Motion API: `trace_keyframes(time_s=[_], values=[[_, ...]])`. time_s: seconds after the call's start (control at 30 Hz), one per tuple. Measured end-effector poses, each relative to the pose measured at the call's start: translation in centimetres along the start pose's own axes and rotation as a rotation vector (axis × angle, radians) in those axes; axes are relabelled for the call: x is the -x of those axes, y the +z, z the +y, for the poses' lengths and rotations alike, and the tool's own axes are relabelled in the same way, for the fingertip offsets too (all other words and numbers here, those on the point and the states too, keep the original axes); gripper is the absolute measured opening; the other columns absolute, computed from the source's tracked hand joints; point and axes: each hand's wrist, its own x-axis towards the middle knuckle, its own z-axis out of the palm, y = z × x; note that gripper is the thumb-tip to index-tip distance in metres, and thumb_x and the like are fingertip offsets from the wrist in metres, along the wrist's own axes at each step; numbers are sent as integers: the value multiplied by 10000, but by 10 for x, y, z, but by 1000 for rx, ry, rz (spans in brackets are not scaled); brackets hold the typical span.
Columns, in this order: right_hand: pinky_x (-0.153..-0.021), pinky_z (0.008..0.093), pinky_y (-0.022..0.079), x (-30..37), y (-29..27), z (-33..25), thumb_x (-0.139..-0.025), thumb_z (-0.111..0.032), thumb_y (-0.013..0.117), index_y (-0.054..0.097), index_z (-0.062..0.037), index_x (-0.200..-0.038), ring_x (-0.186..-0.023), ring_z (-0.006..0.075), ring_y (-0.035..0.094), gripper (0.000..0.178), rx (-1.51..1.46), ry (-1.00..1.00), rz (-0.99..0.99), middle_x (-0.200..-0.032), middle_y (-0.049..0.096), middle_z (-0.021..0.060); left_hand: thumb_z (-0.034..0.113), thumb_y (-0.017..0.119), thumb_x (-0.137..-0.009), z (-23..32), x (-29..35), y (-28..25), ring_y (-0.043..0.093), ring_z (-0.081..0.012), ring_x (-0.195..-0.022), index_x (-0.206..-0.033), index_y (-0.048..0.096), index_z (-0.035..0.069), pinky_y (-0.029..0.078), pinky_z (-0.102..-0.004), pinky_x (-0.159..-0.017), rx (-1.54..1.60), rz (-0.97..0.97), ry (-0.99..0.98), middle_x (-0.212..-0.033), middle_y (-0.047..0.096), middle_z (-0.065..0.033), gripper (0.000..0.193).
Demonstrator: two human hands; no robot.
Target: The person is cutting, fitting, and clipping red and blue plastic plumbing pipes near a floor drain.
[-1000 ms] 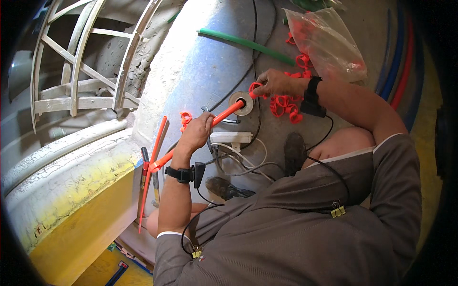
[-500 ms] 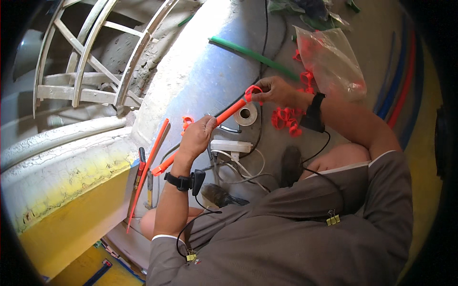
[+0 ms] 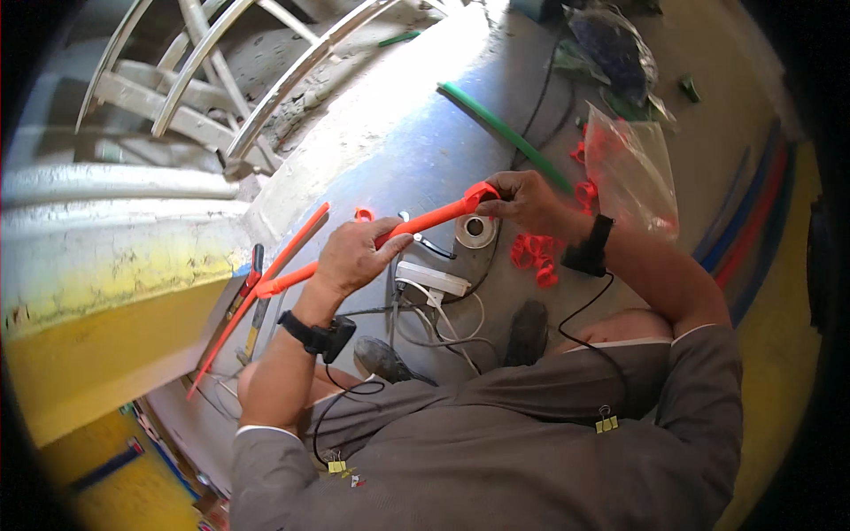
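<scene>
The left hand [image 3: 354, 255] grasps the tube [image 3: 434, 219], its long axis slanting from lower left to upper right. At its upper right end, the clip [image 3: 481, 193] is pinched by the nearer right hand [image 3: 531, 205].

Centre and centre left contain two hands [image 3: 352, 255] [image 3: 531, 206], two long orange pieces [image 3: 434, 219] [image 3: 294, 242], one round roll [image 3: 476, 241], one white power strip [image 3: 431, 278]. Lower half contains two dark shoes [image 3: 381, 358] [image 3: 529, 332], two yellow clips [image 3: 336, 466] [image 3: 606, 425]. Upper half contains one long green tube [image 3: 506, 133].
</scene>
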Motion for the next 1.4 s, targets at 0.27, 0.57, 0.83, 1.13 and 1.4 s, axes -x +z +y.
trace_keyframes(time_s=[0.27,0.57,0.83,1.13,1.4], values=[[-519,229,429,-42,65,-48,-849,-259,698,682,-9,-942,-597,65,541,267,-237,264,-214,-744,645,19,353,629,-842,-37,52,-46,604,-264,-649,-1071,660,178,483,-394,-608,-357,166,134,-696,610,-79,290],[-620,371,505,-140,121,6,-947,-530,421,636,-49,-957,-694,183,616,526,-459,513,179,-896,675,105,364,536,-891,-128,45,-45,619,-379,-897,-1069,613,33,490,-441,-807,9,445,-18,-936,656,-205,384],[-930,400,462,-82,239,75,-753,-621,546,569,125,-1132,-1102,396,571,838,1034,771,84,-1166,569,310,391,503,-906,-134,61,-61,597,-403,-972,-1221,553,24,465,-451,-869,95,261,-249,-1015,635,-249,486],[-563,367,447,-99,195,-7,-783,-242,574,592,35,-746,-617,198,559,279,168,688,53,-690,597,130,341,481,-914,-158,33,-36,609,-421,-893,-1086,558,-9,476,-472,-813,174,322,-179,-883,635,-271,397],[-588,282,403,-48,190,-59,-732,-147,569,575,-1,-974,-647,129,472,283,99,543,0,-698,524,20,367,502,-883,-112,18,-28,625,-394,-841,-1024,611,-20,476,-449,-755,249,213,-91,-842,641,-255,426]])
